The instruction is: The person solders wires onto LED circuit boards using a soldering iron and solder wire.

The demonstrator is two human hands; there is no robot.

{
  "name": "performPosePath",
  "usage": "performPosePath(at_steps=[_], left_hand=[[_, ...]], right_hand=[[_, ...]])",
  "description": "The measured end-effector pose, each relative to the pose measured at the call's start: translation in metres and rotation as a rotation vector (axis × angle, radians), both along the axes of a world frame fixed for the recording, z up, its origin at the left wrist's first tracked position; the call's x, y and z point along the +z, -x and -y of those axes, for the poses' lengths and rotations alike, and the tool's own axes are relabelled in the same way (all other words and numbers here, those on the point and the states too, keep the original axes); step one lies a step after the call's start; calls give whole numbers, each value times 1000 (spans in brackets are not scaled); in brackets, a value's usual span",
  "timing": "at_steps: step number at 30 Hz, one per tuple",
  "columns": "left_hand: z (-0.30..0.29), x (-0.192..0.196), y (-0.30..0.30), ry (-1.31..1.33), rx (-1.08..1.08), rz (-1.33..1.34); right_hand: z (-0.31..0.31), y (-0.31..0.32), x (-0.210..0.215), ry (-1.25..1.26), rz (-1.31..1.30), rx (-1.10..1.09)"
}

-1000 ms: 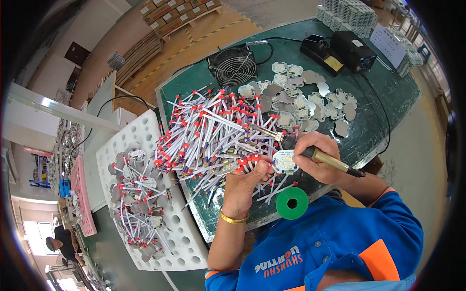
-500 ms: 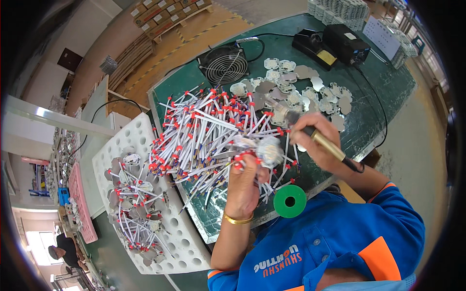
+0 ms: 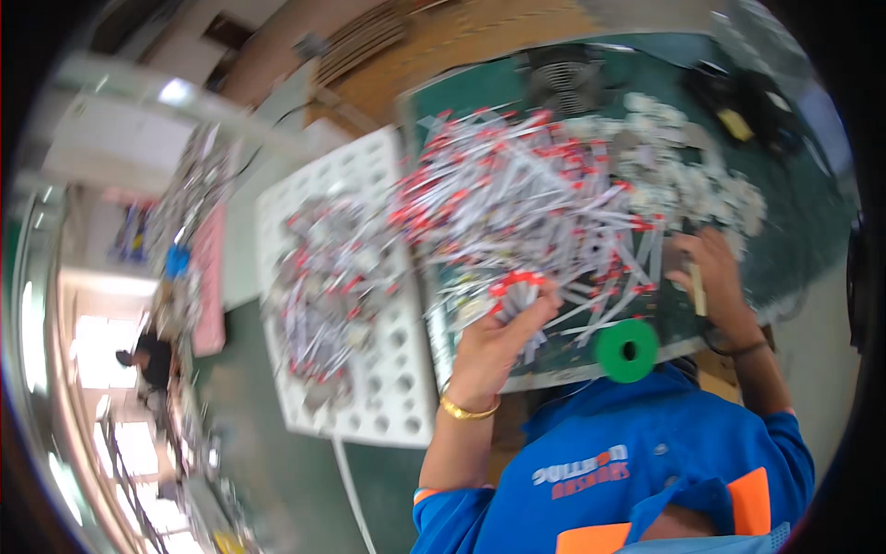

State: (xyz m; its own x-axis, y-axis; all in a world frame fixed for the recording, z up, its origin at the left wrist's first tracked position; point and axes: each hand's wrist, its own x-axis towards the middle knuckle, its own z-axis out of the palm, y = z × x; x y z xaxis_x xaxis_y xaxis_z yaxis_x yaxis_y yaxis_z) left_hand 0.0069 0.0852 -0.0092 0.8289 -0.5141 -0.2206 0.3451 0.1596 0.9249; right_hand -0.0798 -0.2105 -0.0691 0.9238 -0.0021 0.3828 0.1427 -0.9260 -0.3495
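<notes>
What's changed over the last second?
View swung left, so the scene sits further right. Left hand moved left toward the foam tray, wires still gripped; right hand moved right, away from it, keeping the soldering iron. Blur hides any release. Wire pile, tray and green spool look unmoved on the bench.

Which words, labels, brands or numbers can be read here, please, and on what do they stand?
Blue shirt: two upside-down rows of lettering, white and orange, on the chest; I will not copy it.
White wires, fan, black box, pale sheet: any marks are too blurred to read.
</notes>
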Motion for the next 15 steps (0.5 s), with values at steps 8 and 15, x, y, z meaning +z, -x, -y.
performPosePath(at_steps=[8, 15], left_hand=[[-104, 54, -17, -425, 527, 184], [-226, 105, -102, -584, 687, 525]], right_hand=[[-8, 0, 3, 21, -31, 40], [-13, -3, -1, 37, -8, 2]])
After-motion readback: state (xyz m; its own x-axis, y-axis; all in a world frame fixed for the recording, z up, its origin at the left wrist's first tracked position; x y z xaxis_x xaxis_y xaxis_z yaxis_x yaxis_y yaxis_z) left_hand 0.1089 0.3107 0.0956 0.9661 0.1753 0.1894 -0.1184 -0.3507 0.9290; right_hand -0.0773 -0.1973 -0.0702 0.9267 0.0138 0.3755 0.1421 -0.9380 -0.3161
